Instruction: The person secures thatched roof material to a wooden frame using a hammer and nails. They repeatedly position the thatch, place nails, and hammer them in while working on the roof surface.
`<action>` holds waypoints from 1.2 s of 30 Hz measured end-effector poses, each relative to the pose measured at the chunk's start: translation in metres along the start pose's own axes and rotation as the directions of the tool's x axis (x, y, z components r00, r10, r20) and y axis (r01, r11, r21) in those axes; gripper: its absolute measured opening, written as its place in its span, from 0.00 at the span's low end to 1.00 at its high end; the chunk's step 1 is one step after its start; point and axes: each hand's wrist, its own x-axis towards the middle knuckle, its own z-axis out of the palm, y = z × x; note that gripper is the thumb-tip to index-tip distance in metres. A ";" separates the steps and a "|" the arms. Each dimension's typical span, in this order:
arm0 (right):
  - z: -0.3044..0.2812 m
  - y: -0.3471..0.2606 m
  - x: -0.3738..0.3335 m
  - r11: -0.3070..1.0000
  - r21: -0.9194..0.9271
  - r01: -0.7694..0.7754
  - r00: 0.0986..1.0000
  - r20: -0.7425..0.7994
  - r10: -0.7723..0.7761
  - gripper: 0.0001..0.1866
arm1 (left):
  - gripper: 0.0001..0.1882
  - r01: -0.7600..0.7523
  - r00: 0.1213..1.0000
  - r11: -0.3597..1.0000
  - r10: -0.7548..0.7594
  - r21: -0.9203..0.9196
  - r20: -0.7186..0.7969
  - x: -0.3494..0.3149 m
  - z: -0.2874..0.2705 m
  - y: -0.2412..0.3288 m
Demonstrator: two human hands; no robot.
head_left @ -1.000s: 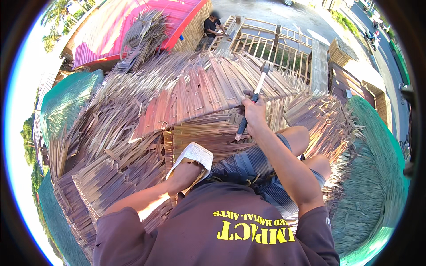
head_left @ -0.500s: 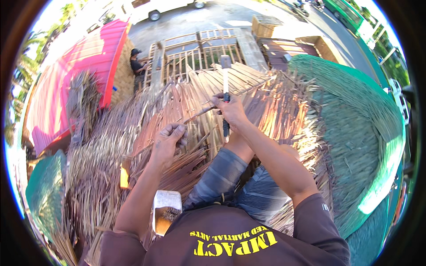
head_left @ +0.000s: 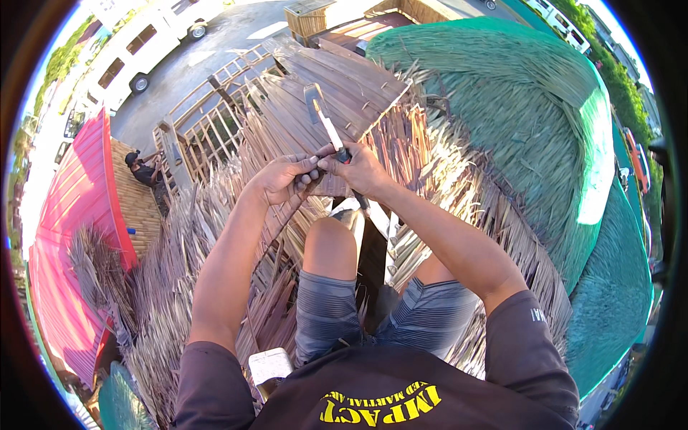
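My right hand (head_left: 364, 172) is closed around a hammer (head_left: 330, 131) by its dark grip. The pale shaft and metal head point up and away from me. My left hand (head_left: 281, 179) is closed, its thumb and fingers pinched together against the right hand's fingertips. Whatever lies between those fingers is too small to make out. Both hands are above the dry leaf thatch (head_left: 279, 222) of a roof, between my knees and a flat brown thatch panel (head_left: 344, 82).
A white container (head_left: 270, 365) stands by my left hip. Green-covered thatch (head_left: 502, 107) slopes off to the right, and a red metal roof (head_left: 79, 229) lies left. A person (head_left: 145, 174) stands below beside a bamboo frame (head_left: 215, 118). Vehicles, including a white van (head_left: 136, 50), are beyond.
My hands have come together; before, they were apart with a thin strip stretched between them. The hammer now tilts left. My view has swung right, and my knees are spread wider.
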 end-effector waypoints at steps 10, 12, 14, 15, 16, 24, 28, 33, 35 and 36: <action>-0.093 0.104 0.085 0.933 -0.359 -0.023 0.828 -0.530 -0.184 0.08 | 0.12 -0.018 0.982 0.955 0.073 0.297 -0.175 0.133 0.015 -0.022; -0.139 0.125 0.093 0.921 -0.389 -0.029 0.828 -0.525 -0.196 0.09 | 0.12 -0.015 0.980 0.938 0.082 0.347 -0.179 0.157 0.015 -0.037; -0.168 0.149 0.100 0.912 -0.373 -0.171 0.789 -0.606 -0.100 0.10 | 0.12 0.002 0.985 0.914 0.068 0.407 -0.158 0.184 0.008 -0.045; -0.179 0.164 0.099 0.933 -0.286 -0.217 0.767 -0.641 -0.018 0.10 | 0.13 0.056 0.988 0.921 0.005 0.384 -0.156 0.197 0.001 -0.050; -0.186 0.179 0.097 0.948 -0.203 -0.247 0.742 -0.668 0.050 0.09 | 0.13 0.131 0.984 0.908 -0.068 0.399 -0.167 0.210 -0.006 -0.056; -0.179 0.287 0.014 0.967 0.188 -0.173 0.675 -0.692 0.256 0.08 | 0.10 -0.050 0.933 0.557 0.322 0.829 -0.160 0.290 -0.035 -0.168; -0.151 0.304 -0.018 0.938 0.279 -0.206 0.623 -0.702 0.345 0.07 | 0.12 -0.168 0.954 0.472 0.300 0.866 0.022 0.284 -0.009 -0.190; -0.124 0.289 -0.043 0.924 0.376 -0.064 0.686 -0.656 0.314 0.08 | 0.13 -0.095 0.969 0.349 0.248 0.932 0.006 0.266 0.015 -0.181; -0.121 0.282 -0.045 0.923 0.383 -0.034 0.673 -0.674 0.305 0.08 | 0.12 -0.219 0.953 0.323 0.273 0.921 0.131 0.268 0.012 -0.176; -0.122 0.281 -0.045 0.913 0.406 0.029 0.668 -0.687 0.285 0.08 | 0.12 -0.230 0.956 0.309 0.247 0.923 0.155 0.273 0.008 -0.174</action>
